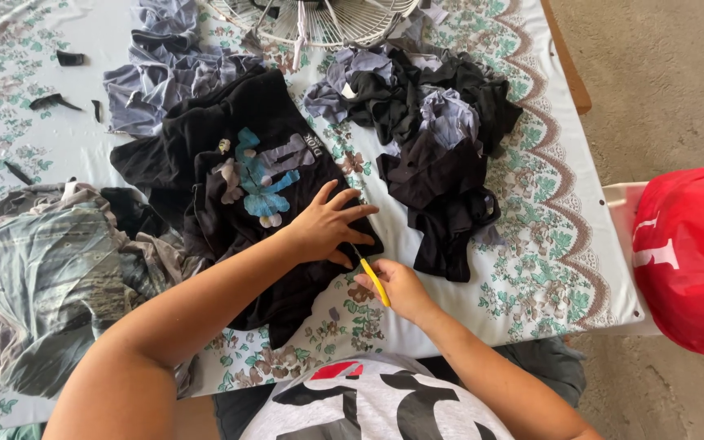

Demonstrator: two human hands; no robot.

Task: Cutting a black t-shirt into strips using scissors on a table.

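A table (531, 244) draped in a floral cloth fills most of the view, strewn with fabric; at its left edge lies a large grey-green patterned garment (34, 277), crumpled and partly hanging over the near side; at the middle lies a black shirt (230, 163) with a blue and white flower print, spread flat and reaching to the near edge; to its right sits a heap of black and grey-blue scraps (433, 138), well apart from the shirt's print but near its right hem; behind the shirt lies a folded grey-blue cloth (156, 73); at the far edge stands a white wire fan guard (319, 20); off the table at the right is a red bag (686, 261); the left hand (332, 224) rests flat on the shirt's lower right part, fingers spread and released, pressing the fabric down; just beside it, at the shirt's hem, the right hand (397, 287) is clenched around a thin yellow tool (374, 281), whose tip points at the hem beneath the left hand; 3 small black offcuts (59, 102) lie far left.
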